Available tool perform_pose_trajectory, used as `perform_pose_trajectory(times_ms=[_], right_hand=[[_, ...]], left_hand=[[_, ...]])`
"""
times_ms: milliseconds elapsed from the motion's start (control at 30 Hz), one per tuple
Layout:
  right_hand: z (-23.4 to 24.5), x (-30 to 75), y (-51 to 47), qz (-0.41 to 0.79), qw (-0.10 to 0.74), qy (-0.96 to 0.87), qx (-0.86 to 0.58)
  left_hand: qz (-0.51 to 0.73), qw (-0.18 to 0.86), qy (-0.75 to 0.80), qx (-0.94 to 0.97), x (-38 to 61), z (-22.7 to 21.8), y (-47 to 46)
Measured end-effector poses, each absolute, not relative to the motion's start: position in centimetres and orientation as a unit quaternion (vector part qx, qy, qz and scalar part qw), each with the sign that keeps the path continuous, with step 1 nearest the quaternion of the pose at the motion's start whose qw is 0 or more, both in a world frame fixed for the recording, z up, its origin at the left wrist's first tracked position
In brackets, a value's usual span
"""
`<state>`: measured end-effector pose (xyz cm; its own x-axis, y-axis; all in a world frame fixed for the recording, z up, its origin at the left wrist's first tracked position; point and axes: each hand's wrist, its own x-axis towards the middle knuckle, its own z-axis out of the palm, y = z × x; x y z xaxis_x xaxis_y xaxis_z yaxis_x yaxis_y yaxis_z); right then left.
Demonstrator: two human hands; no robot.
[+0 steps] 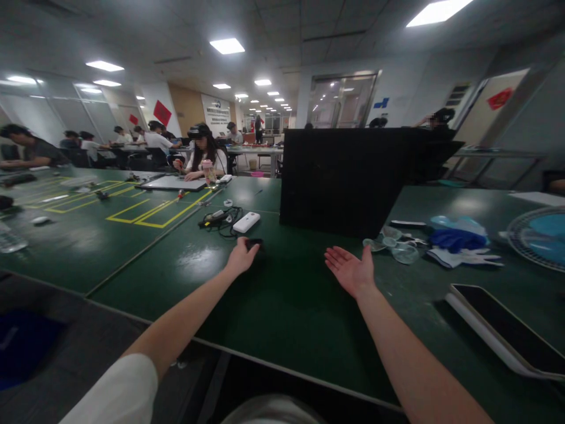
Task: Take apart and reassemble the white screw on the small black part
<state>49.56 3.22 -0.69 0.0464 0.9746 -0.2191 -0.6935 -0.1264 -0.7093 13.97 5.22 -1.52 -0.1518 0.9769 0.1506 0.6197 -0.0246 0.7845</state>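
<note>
While the left hand (240, 258) curls round a small dark thing (255, 242) — likely just holding; moving it needs care — the right hand (352, 272) is open, empty.

Both forearms (397, 341) extended forward, left hand (239, 258) curled, right hand (352, 273) turned palm up, well apart.

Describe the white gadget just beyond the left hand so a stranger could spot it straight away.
On the green table, find the big black panel. Just left of it, beyond the person's left hand, lies the white gadget. Its solid, pale, rounded body sets it apart from the tangled dark cables beside it.
</note>
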Motion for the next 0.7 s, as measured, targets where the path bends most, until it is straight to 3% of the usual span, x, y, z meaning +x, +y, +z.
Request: perform_pose_trajectory(times_ms=[133, 367, 533, 633, 700], right_hand=[[-0.6, 49.7, 3.2, 0.659, 0.633, -0.197, -0.355], [-0.4, 49.3, 2.9, 0.636, 0.637, -0.217, -0.377], [-0.3, 48.9, 3.0, 0.607, 0.629, -0.249, -0.418], [-0.3, 48.7, 2.7, 0.513, 0.614, -0.351, -0.486], [-0.1, 48.2, 2.0, 0.399, 0.544, -0.51, -0.534]], left_hand=[[0.289, 0.213, 0.592, 0.722, 21.6, -1.4, 3.2], [0.254, 0.167, 0.505, 0.808, 31.8, -1.6, -0.5], [0.289, 0.29, 0.49, 0.77, 31.6, -1.2, 0.2], [0.355, 0.361, 0.509, 0.696, 29.1, -0.5, 1.3], [0.396, 0.343, 0.527, 0.67, 26.7, -0.2, 1.8]])
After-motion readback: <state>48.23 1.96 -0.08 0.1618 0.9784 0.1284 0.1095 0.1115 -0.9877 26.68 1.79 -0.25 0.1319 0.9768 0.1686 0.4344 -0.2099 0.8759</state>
